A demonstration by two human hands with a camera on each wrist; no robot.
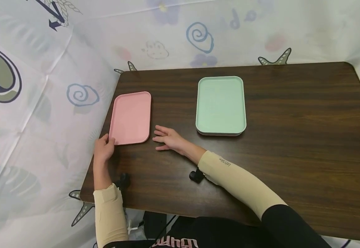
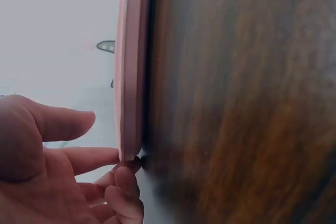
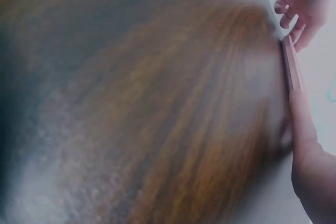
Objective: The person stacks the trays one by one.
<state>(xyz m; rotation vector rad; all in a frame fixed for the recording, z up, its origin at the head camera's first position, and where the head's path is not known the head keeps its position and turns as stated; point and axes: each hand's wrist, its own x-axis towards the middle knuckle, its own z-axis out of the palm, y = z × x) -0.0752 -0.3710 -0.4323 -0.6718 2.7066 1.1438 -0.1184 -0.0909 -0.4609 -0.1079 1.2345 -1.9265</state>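
A pink rectangular tray (image 1: 131, 118) lies flat near the table's left edge. My left hand (image 1: 104, 148) is at its near left corner. In the left wrist view the index finger of the left hand (image 2: 47, 171) touches the end of the tray (image 2: 130, 77), the thumb stands apart from it, and the other fingers bend close below the corner. Just right of the tray's near right corner, my right hand (image 1: 171, 139) holds nothing, its fingers spread and pointing toward the tray. In the right wrist view both hands overlap the tray's edge (image 3: 294, 72).
A light green tray (image 1: 221, 103), with more edges showing beneath its front rim, sits farther back at the table's middle. The dark wood table (image 1: 291, 144) extends to the right. Printed white cloth (image 1: 173, 41) hangs behind and to the left.
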